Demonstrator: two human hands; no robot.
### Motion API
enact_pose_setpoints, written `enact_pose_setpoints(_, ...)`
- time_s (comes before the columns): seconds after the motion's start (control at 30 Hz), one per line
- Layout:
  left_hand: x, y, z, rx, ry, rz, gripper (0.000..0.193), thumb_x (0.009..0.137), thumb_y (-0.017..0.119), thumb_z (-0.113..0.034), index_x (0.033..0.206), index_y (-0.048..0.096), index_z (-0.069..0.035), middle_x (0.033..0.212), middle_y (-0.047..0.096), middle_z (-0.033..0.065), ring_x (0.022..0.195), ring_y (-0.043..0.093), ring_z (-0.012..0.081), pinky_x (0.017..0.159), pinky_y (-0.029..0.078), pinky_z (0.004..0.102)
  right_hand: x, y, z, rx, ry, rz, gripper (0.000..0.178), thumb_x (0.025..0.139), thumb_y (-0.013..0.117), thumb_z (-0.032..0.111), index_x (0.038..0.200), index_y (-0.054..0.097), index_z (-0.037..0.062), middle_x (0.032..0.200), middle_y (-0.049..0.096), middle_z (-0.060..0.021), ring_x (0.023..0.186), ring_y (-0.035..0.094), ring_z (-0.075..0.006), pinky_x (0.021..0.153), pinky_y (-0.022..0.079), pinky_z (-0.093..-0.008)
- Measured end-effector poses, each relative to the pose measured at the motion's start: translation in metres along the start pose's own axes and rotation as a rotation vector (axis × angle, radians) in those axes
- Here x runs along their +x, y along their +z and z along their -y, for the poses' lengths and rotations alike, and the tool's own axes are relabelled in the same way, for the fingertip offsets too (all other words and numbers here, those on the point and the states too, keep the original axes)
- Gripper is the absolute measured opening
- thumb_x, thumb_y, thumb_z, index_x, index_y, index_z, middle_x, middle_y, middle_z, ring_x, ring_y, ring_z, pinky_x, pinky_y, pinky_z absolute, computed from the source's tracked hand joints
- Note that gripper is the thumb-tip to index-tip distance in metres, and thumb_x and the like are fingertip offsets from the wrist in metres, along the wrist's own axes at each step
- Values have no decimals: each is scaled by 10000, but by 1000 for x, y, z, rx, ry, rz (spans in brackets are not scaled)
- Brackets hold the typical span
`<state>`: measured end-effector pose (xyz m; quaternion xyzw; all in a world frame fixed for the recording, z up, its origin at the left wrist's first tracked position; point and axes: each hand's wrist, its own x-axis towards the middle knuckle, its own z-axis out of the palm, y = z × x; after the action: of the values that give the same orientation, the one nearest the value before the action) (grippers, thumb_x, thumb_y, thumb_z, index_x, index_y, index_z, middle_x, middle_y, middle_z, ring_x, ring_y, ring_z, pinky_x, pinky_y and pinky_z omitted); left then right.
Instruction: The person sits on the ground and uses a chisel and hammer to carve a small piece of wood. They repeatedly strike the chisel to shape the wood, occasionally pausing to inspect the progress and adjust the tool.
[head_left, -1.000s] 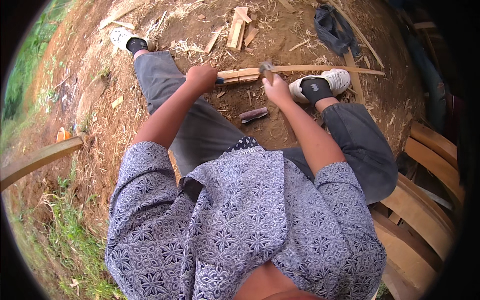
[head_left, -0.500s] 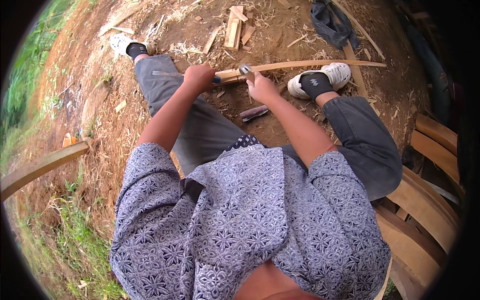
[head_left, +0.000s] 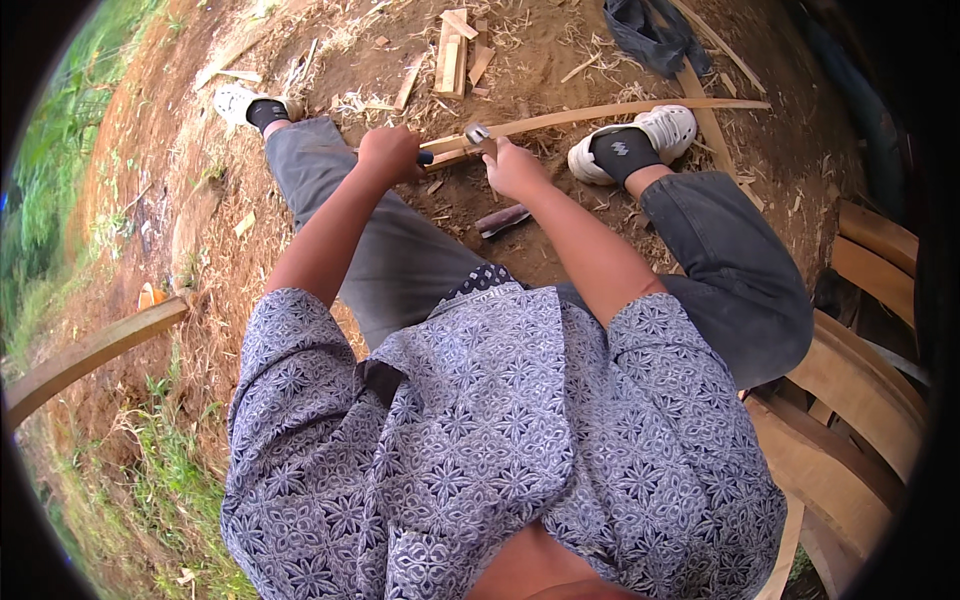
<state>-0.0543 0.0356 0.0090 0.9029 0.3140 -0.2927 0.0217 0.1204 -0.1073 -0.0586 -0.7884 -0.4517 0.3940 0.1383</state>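
My left hand (head_left: 390, 155) is closed around a chisel with a blue handle (head_left: 425, 158), whose butt sticks out to the right of the fist. Its blade barely shows over my left knee. In my right hand (head_left: 518, 170) is a hammer (head_left: 478, 133), gripped by its wooden handle, with the metal head just right of the chisel's butt and apart from it. Behind both hands lies a long, slightly curved wooden strip (head_left: 600, 115), running right past my right shoe. Its left end is partly hidden by the left hand. A dark reddish-brown piece (head_left: 503, 220) rests on the dirt between my legs.
Short wood offcuts (head_left: 452, 55) and shavings litter the ground ahead. A dark plastic bag (head_left: 655, 38) lies at the far right. Curved planks (head_left: 850, 390) are stacked by my right side. A wooden beam (head_left: 95, 350) juts in from the left, near an orange object (head_left: 150, 295).
The wooden strip's right end has shifted farther from me. The chisel blade, plainly seen over my knee before, hardly shows now. Both hands keep their holds, and the view has shifted slightly.
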Motion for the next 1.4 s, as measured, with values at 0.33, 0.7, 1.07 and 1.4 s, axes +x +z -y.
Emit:
enact_pose_setpoints(0.33,-4,-44,-22,-114,-51,10,337,798,692,-372,995,713,-100,914,730,133,897,719,315,776,578,454,7,6,6,45,57,-32,379,993,542,352,1223,563,52,1098,693,-238,1050,665,-409,908,519,-514)
enact_pose_setpoints(0.7,-69,-108,8,-193,-152,-215,227,881,673,-297,1021,700,-120,910,722,164,866,699,362,764,543,489,29,-1,-20,155,-61,-22,508,881,659,427,1220,643,50,1073,720,-200,1003,700,-340,913,529,-432)
enact_pose_setpoints(1.07,-293,-87,3,-783,-449,-856,191,931,720,-192,896,647,-19,675,591,45,590,527,122,551,421,287,51,-30,-82,1066,214,-180,343,890,660,207,1225,655,132,715,551,-4,519,519,-123,423,435,-283)
enact_pose_setpoints(1.4,-364,-41,-8,-1263,-643,-964,213,950,722,-240,924,640,-45,682,620,-18,575,507,22,500,359,204,43,-39,-59,1272,200,-338,265,879,755,268,1009,595,102,711,515,-16,502,482,-121,421,408,-276)
